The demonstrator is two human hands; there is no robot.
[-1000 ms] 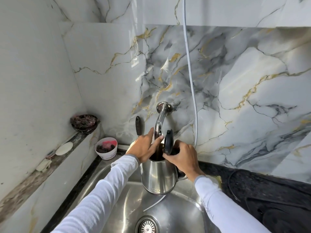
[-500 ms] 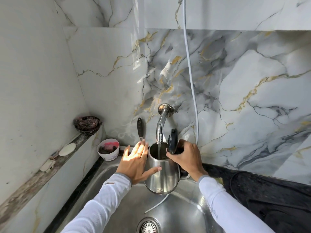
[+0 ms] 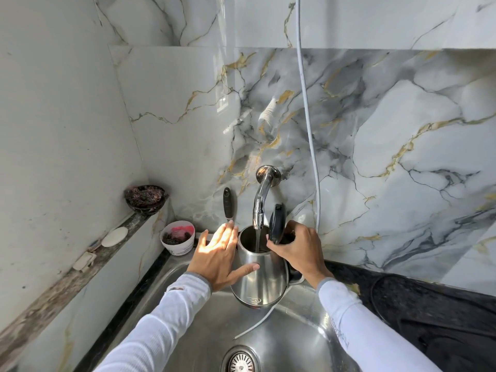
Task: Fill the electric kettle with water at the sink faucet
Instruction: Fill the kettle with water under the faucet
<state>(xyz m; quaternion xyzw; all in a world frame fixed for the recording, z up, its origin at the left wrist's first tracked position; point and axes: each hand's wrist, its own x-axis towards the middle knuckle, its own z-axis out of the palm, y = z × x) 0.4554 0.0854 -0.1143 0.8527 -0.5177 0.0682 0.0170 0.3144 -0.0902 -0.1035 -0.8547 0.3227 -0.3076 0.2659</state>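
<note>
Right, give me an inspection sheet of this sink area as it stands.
Surface: steel sink, drain strainer at the bottom; dark counter to its right.
Job's things: steel kettle held over the basin under the faucet, lid flipped up, water running in.
Clutter: white cup with pink and dark scraps; dark bowl, white disc on the ledge; black-handled utensil against the wall.
Hands: left hand flat on the kettle's side; right hand gripping at the handle.
Cables: pale hose down the wall; black cord on the counter.
Surroundings: marble-patterned wall tiles.
</note>
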